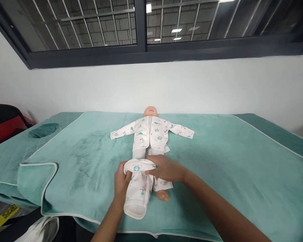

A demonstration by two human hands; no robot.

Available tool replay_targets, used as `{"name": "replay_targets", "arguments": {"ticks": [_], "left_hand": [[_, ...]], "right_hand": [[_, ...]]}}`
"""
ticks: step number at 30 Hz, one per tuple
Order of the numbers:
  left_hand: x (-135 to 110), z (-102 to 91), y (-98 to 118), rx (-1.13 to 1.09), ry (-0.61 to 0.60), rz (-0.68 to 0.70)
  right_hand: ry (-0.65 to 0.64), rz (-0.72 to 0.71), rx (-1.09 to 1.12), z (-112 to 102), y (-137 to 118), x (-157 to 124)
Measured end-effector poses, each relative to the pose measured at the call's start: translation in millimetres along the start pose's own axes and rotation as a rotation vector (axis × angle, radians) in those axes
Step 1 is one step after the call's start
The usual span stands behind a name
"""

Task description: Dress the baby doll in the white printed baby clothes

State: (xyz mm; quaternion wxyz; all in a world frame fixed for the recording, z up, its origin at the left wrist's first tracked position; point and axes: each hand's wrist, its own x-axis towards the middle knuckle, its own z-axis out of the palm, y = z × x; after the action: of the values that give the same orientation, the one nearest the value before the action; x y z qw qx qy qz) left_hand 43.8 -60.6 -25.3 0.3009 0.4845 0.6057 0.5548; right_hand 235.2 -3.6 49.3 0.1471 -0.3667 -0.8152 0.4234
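Note:
A baby doll (150,111) lies on its back on a green bed cover, its head toward the wall and its arms spread. It wears a white printed jacket (159,132). White baby pants (138,190) with the same sort of print are around its lower legs, the waistband bunched near the knees. My left hand (121,179) grips the waistband at its left side. My right hand (164,168) pinches the waistband at the other side. One bare doll foot (163,195) sticks out of the right pant leg; the left cuff hangs toward me with no foot showing.
The green cover (217,168) spreads over a bed with a face hole (43,130) at the left. Behind it rise a white wall (91,87) and a dark-framed window (141,53). A black and red object (7,124) stands far left; white cloth (42,230) lies below the front edge.

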Motion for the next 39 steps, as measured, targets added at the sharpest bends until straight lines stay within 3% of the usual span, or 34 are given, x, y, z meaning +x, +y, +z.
{"name": "replay_targets", "arguments": {"ticks": [3, 8, 13, 22, 27, 31, 33, 37, 39], "left_hand": [[19.9, 0.8, 8.6, 0.106, -0.014, 0.005], [44.6, 4.9, 15.4, 0.072, -0.091, 0.008], [66.0, 2.9, 14.6, 0.102, -0.182, 0.099], [100.8, 22.0, 11.3, -0.111, 0.018, -0.001], [101.1, 22.8, 2.5, -0.311, -0.117, -0.096], [88.4, 16.9, 2.5, -0.277, -0.241, -0.073], [84.2, 13.4, 3.7, -0.196, -0.309, -0.038], [85.9, 9.2, 7.5, 0.044, -0.366, 0.145], [88.1, 10.3, 13.6, 0.195, -0.371, 0.264]], "right_hand": [[0.029, 0.076, 0.116, 2.9, 2.6, 4.2], [0.131, 0.11, 0.124, 5.9, 5.2, 12.5], [0.174, 0.187, 0.117, 6.5, 1.0, 17.9], [0.374, 0.281, 0.065, 17.6, -0.9, 27.6], [0.346, 0.251, 0.108, 16.1, -0.4, 20.0], [0.311, 0.125, 0.236, 4.4, -4.7, 4.8], [0.386, 0.082, 0.178, -2.7, -5.7, -0.5], [0.759, 0.126, -0.208, -10.3, 0.1, 3.2], [0.788, 0.177, -0.409, -9.4, 5.4, 11.5]]}}
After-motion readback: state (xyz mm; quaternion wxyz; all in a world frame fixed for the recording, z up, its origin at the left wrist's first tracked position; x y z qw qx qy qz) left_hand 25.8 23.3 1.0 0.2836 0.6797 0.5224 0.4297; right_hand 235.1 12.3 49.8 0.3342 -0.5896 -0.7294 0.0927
